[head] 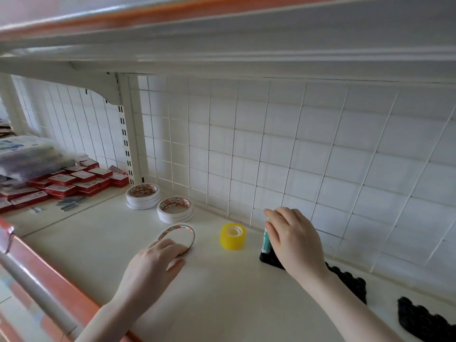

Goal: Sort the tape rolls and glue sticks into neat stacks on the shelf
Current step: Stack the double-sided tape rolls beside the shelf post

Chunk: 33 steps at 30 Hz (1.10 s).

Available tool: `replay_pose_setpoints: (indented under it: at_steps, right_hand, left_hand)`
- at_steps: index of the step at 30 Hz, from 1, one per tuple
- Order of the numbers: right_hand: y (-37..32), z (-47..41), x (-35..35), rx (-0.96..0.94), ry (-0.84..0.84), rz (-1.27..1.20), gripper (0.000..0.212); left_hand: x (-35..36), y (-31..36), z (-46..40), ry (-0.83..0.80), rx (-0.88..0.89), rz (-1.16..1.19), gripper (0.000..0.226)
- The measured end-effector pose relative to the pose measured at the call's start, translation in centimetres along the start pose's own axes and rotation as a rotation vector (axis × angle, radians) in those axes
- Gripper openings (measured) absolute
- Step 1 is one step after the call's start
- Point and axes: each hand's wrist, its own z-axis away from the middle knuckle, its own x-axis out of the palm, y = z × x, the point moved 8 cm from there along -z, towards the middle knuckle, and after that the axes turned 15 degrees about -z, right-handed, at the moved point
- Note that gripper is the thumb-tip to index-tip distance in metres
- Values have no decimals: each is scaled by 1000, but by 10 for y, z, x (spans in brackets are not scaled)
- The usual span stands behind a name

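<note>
Left, back of the shelf: two stacks of white double-sided tape rolls, the rear stack just beside the front stack. Each is a tidy column of thin rings, light and stiff; the stacks would likely slide on the smooth painted surface if you nudge them.

Left centre: a single thin tape roll lies flat, near the front stack. Your left hand rests over its near rim, fingers curled down onto it; whether the thumb is already under the edge cannot be told from this angle. A ring this narrow is best pinched across the rim, inner wall to outer wall, and should lift with little effort.

Centre: a yellow tape roll, wider and on a white core, stands apart between your two hands. It looks rigid and light; take it around the outer band.

Right: your right hand wraps an upright glue stick, fingers curled round the upper barrel, palm turned left. The plastic tube is hard and smooth, so grip mid-barrel. Its base meets the row of black-capped glue sticks lying along the wire grid back panel.
</note>
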Motion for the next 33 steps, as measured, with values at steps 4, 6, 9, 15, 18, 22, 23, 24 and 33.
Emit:
replay_pose_setpoints:
  at_steps: [4,6,9,15,18,22,23,24,33]
  right_hand:
    - [-15,-10,5,-13,6,-105,29]
    - [-23,-13,16,-7,-24,-122,29]
    - [-37,-19,39,-8,-80,-110,27]
    - [-59,-26,99,40,-195,-35,30]
    - [-70,-30,126,56,-264,58,20]
    - [-85,-34,154,78,-317,164,26]
    - [-89,-34,159,87,-327,195,23]
    - [-93,-34,162,97,-334,212,18]
    - [-104,-14,167,174,-388,305,36]
  left_hand:
    - [-16,-8,-6,10,-9,-46,28]
    - [-24,-18,-10,20,-6,-64,23]
    - [-35,-38,-18,36,0,-98,18]
    - [-41,-96,-44,59,22,-99,21]
    - [-41,-126,-64,45,75,-79,19]
    - [-43,-152,-91,48,173,-59,21]
    - [-43,-155,-97,44,186,-42,18]
    - [-39,-158,-104,30,195,-25,15]
    - [2,-128,-141,-102,342,36,15]
